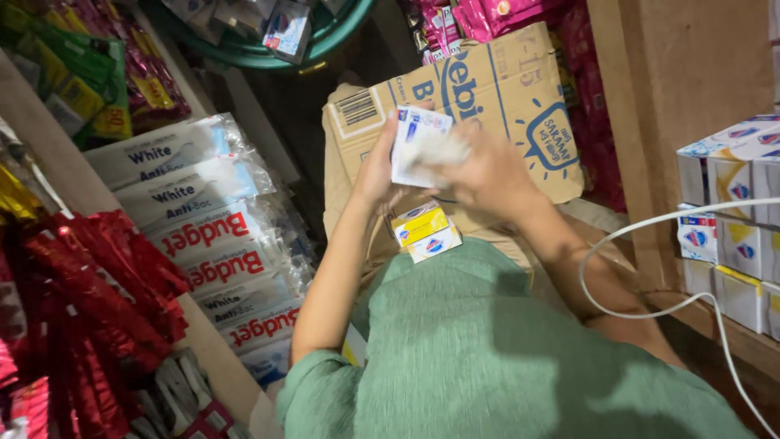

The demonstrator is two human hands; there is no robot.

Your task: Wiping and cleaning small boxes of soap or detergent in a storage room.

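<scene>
Crowded shop shelves are hemming the person in. Over the open cardboard carton point(487, 97), the left hand point(375, 169) and right hand point(487, 175) are both clasping a small white soap box point(418, 146), fingers curled around it; the loose two-handed hold is risking a drop into the carton.

Just beyond the fingers point(388, 142) stands a brown cardboard box point(504, 89) with blue print, tilted. Just below them, two small boxes point(422, 232), one yellow and one white, lie together on a green garment point(487, 349). Well to the left of the fingers, long white packs point(203, 211) in clear wrap lie stacked in a row, and further left hang shiny red packets point(81, 284). Above and to the left sits a green basin point(268, 49) with small packs in it. Pink packets point(487, 16) lie past the cardboard box. Well to the right, small white, blue and yellow boxes point(731, 219) are stacked on a wooden shelf point(691, 73). A white cable point(617, 244) loops between that shelf and the fingers.
</scene>
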